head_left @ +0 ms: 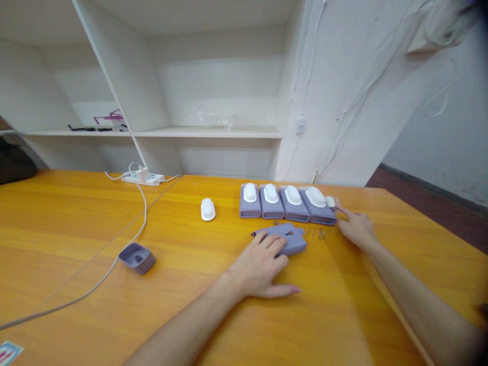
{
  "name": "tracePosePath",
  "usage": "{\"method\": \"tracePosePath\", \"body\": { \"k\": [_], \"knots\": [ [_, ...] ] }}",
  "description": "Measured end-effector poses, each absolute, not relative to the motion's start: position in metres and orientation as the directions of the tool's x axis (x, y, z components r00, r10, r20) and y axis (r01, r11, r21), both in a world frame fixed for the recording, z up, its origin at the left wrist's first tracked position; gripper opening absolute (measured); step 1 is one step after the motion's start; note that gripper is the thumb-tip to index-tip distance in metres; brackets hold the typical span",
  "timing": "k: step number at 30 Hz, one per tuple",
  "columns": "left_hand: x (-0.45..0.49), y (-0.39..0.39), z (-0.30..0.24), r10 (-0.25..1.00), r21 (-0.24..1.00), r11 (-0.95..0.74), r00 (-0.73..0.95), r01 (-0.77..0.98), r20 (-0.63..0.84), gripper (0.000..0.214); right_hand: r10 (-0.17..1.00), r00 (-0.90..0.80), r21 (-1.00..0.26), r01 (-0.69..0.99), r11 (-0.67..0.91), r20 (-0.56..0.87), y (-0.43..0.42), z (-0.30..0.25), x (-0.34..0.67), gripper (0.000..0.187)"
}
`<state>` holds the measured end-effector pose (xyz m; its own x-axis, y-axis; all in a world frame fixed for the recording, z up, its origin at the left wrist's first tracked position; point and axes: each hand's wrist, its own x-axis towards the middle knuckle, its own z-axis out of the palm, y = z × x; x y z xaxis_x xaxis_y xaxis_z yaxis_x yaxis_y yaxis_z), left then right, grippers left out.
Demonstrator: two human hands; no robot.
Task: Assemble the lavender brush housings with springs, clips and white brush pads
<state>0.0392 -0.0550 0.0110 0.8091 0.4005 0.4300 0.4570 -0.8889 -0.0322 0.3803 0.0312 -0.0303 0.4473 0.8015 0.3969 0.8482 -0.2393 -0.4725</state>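
My left hand (263,267) lies palm down with its fingers over a purple-grey plastic casing (293,240) that has a slot in its top. The thumb is spread away on the table. My right hand (356,229) reaches to the right end of a row of purple-grey casings (271,209), its index finger stretched out against a small white piece (330,203). White ribbed oval parts (293,195) rest on top of these casings. Several small metal springs (314,233) lie between the row and the casing under my left hand.
Another white ribbed part (208,209) sits left of the row. A hollow purple-grey cap (138,258) stands farther left beside a long white cable (143,223). A power strip (143,177) is at the back, below white shelves (209,132). The orange wooden table (183,315) ends at the right.
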Motion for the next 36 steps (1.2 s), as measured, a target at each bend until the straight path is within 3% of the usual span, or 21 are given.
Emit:
{"method": "tracePosePath", "body": {
  "k": [2,5,10,12,14,17,20,22,26,32,36],
  "knots": [
    [0.036,-0.05,0.011,0.439,-0.047,-0.863,0.792,0.503,0.424,0.043,0.799,0.465,-0.423,0.856,-0.297,0.382,0.025,-0.029,0.373,0.042],
    [0.032,-0.043,0.01,0.516,-0.035,-0.812,0.745,0.582,0.423,0.037,0.766,0.472,-0.235,0.881,-0.41,0.437,0.008,-0.028,0.355,0.041],
    [0.03,-0.037,0.008,0.559,-0.012,-0.78,0.707,0.625,0.433,0.035,0.788,0.313,0.013,0.926,-0.377,0.529,-0.023,-0.02,0.328,0.03],
    [0.029,-0.037,0.007,0.569,-0.008,-0.771,0.695,0.637,0.44,0.034,0.827,0.309,0.044,0.927,-0.372,0.47,-0.035,-0.014,0.32,0.026],
    [0.028,-0.036,0.006,0.589,-0.001,-0.751,0.671,0.66,0.449,0.033,0.882,0.287,0.051,0.943,-0.329,0.373,-0.045,-0.007,0.311,0.024],
    [0.026,-0.033,0.006,0.625,0.024,-0.717,0.628,0.696,0.464,0.035,0.906,0.235,0.065,0.96,-0.274,0.351,-0.058,0.001,0.291,0.023],
    [0.022,-0.03,0.006,0.632,0.034,-0.714,0.623,0.699,0.461,0.04,0.918,0.128,0.048,0.986,-0.157,0.375,-0.065,0.003,0.266,0.02],
    [0.02,-0.026,0.005,0.627,0.029,-0.72,0.632,0.694,0.456,0.045,0.914,-0.017,0.023,1.0,0.009,0.405,-0.067,0.0,0.249,0.019],
    [0.015,-0.019,0.005,0.609,0.007,-0.733,0.652,0.68,0.452,0.046,0.845,-0.177,-0.026,0.975,0.22,0.505,-0.064,-0.009,0.232,0.026],
    [0.01,-0.017,0.005,0.613,0.02,-0.726,0.634,0.687,0.471,0.039,0.82,-0.077,-0.093,0.983,0.157,0.567,-0.058,-0.013,0.231,0.019],
    [0.011,-0.016,0.003,0.637,0.017,-0.694,0.602,0.72,0.481,0.039,0.815,-0.16,-0.144,0.948,0.284,0.557,-0.055,-0.012,0.232,0.011]
  ]
}}
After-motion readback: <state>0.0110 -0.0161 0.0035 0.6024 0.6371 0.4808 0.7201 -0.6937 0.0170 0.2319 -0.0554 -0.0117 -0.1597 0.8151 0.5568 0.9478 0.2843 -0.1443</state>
